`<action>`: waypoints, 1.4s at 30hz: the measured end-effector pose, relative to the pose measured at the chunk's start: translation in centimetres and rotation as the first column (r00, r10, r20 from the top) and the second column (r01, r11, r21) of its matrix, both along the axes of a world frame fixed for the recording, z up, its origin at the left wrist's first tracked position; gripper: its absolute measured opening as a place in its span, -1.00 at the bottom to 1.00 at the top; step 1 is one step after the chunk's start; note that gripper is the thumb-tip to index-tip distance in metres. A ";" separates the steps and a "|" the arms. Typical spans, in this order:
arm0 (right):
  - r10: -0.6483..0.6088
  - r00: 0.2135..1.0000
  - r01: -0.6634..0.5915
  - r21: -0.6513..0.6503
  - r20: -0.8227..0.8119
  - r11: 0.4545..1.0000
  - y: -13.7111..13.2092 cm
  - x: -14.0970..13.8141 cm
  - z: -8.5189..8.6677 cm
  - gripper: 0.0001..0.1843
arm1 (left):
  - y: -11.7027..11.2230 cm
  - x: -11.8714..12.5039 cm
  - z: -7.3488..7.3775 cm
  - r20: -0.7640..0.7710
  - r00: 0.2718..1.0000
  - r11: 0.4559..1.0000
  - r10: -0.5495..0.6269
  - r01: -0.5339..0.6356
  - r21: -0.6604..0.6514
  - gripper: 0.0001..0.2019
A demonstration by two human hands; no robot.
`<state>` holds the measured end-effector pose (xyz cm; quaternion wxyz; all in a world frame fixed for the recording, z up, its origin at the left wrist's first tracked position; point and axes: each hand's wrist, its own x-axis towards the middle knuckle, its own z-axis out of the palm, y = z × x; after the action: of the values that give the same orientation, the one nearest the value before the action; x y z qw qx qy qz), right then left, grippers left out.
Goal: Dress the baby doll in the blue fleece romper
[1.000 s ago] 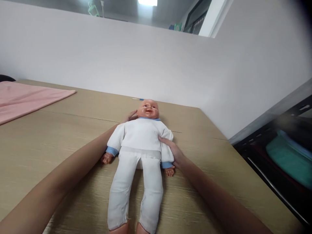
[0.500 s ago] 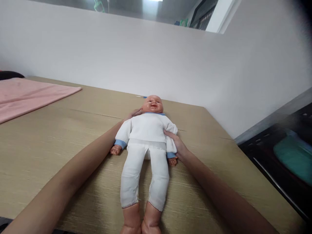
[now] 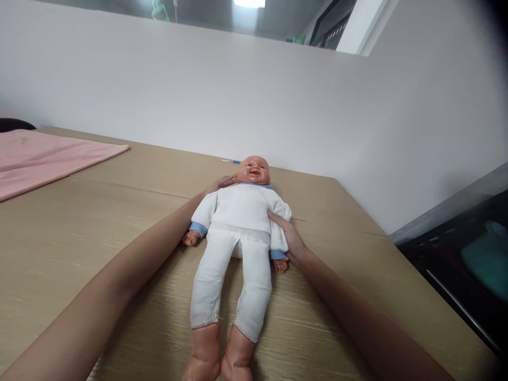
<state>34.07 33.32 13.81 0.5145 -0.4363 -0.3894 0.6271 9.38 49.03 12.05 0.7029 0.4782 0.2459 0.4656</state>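
Observation:
A baby doll point(image 3: 238, 222) in a white top with blue cuffs and white trousers lies on its back on the wooden table point(image 3: 79, 222), head toward the wall. My left hand point(image 3: 219, 184) reaches under the doll's neck and shoulder, its fingers mostly hidden behind the head. My right hand point(image 3: 288, 238) grips the doll's side and sleeve, thumb on the white top and the other fingers tucked beneath.
A pink cloth point(image 3: 43, 159) lies flat at the table's far left. A white partition wall point(image 3: 198, 100) runs behind the table. A dark rack point(image 3: 456, 254) with something teal in it stands to the right, past the table's edge.
The view has risen, so the doll's bare feet now show at the bottom. Both hands stay in the same places on the doll.

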 end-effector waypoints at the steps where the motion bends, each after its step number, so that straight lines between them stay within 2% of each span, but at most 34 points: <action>1: -0.004 1.000 0.004 -0.005 0.000 1.000 0.2 0.0 0.0 -0.38 | 0.0 -0.1 0.1 0.012 1.000 0.999 -0.022 0.023 -0.023 -0.44; 5: -0.049 0.998 0.049 0.018 0.025 0.999 0.5 0.0 -0.4 -0.42 | -0.3 -0.9 0.1 0.043 0.996 0.990 -0.080 0.084 -0.115 -0.39; 9: -0.093 0.993 0.092 0.021 0.069 0.996 0.4 0.0 -0.5 -0.42 | -0.2 -1.4 -0.2 0.070 0.991 0.980 -0.118 0.127 -0.152 -0.35; 13: -0.149 0.981 0.140 0.080 0.122 0.987 0.1 0.2 -0.6 -0.43 | 0.2 -1.3 -0.4 0.094 0.991 0.977 -0.099 0.115 -0.179 -0.38; 17: -0.199 0.968 0.184 0.108 0.155 0.977 -0.1 0.6 -0.7 -0.36 | 0.4 -1.3 -0.6 0.071 0.992 0.975 -0.100 0.112 -0.190 -0.43; 23: -0.203 0.965 0.184 0.122 0.166 0.975 -0.2 0.8 -0.9 -0.37 | 0.4 -1.1 -0.7 0.033 0.998 0.968 -0.051 0.057 -0.246 -0.50; 29: -0.192 0.968 0.172 0.130 0.161 0.977 -0.2 0.9 -1.0 -0.41 | 0.5 -0.9 -1.0 0.034 0.999 0.983 -0.006 0.012 -0.182 -0.54; 37: -0.185 0.970 0.166 0.120 0.160 0.979 -0.2 0.9 -0.9 -0.42 | 0.8 -1.0 -1.2 0.006 1.000 0.972 -0.018 0.019 -0.233 -0.52; 42: -0.192 0.969 0.173 0.128 0.152 0.977 -0.2 0.8 -0.9 -0.42 | 1.0 -1.1 -1.3 0.015 1.000 0.974 -0.006 0.009 -0.227 -0.62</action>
<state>34.85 33.09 12.93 0.5603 -0.4905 -0.4235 0.5158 8.29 50.01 10.80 0.7565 0.3923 0.2905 0.4353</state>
